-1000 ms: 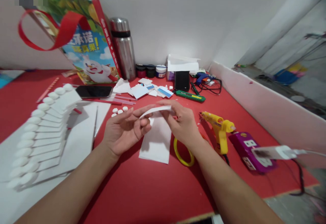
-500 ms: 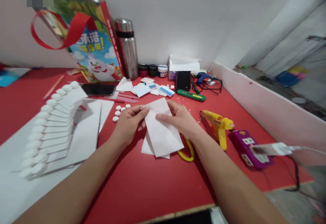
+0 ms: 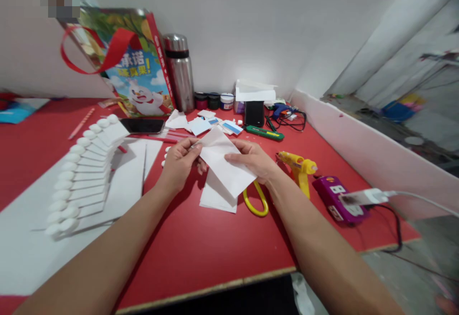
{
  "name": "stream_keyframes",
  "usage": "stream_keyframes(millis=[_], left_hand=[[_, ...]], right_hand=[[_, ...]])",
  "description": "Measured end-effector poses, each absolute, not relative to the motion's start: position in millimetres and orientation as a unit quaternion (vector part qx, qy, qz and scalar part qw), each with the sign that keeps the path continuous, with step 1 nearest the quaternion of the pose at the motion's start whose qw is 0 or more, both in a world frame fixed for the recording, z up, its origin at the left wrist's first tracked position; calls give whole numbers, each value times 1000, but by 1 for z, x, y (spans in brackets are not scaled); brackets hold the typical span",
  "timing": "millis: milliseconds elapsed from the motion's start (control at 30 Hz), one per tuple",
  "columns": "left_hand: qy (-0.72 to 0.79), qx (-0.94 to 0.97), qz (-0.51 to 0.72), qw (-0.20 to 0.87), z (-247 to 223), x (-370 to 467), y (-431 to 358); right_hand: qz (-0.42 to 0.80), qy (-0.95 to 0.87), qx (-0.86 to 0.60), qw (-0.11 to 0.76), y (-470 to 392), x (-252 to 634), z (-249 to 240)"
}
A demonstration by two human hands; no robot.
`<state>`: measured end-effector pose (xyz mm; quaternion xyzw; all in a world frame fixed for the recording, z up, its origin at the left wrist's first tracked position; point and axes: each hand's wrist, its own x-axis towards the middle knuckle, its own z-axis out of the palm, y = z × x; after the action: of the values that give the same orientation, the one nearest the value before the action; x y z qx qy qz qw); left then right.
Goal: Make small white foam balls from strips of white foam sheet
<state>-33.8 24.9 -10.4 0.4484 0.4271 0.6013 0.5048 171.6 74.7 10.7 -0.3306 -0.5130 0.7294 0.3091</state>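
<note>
Between my two hands is a white sheet of paper [image 3: 229,167], tilted above the table. My left hand [image 3: 181,162] pinches its left corner with thumb and fingertips. On the right edge, my right hand [image 3: 254,159] grips it, thumb on top and fingers behind. Under it lies more white paper [image 3: 218,198] on the red table. A yellow scissors handle [image 3: 256,210] shows beside my right wrist; the rest is hidden. Several white round discs [image 3: 167,151] lie partly behind my left hand.
A curved white paper structure with round discs [image 3: 68,181] stands at left on white board [image 3: 21,224]. At right are a yellow glue gun [image 3: 299,167] and a purple power block [image 3: 337,198]. Behind lie paper scraps [image 3: 201,126], a green cutter [image 3: 264,133], a phone [image 3: 141,125] and a steel flask [image 3: 179,73].
The held paper has turned, its lower end swinging up and to the right, showing more of the paper beneath. Both hands keep hold of it. The camera view has shifted slightly.
</note>
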Motion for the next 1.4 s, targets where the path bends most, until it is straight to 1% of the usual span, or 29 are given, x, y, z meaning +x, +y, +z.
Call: stream_keyframes(millis=[167,267,500,700,1000,1200,1400], left_hand=[[412,429,624,507,-6,-35,23],[412,430,623,508,-4,-34,22],[424,445,613,497,-3,-34,19],[439,468,569,515,0,-31,15],[410,455,573,545,-3,-32,19],[427,441,518,596,-6,-33,21],[425,482,522,560,-6,-31,22]], right_hand=[[714,-476,-367,359,77,170,8],[702,-490,-363,368,77,170,9],[705,-476,-386,356,76,173,15],[701,-537,-395,252,72,171,12],[681,-536,-416,275,71,172,11],[683,-559,-394,258,73,176,12],[689,-553,-387,263,73,177,16]])
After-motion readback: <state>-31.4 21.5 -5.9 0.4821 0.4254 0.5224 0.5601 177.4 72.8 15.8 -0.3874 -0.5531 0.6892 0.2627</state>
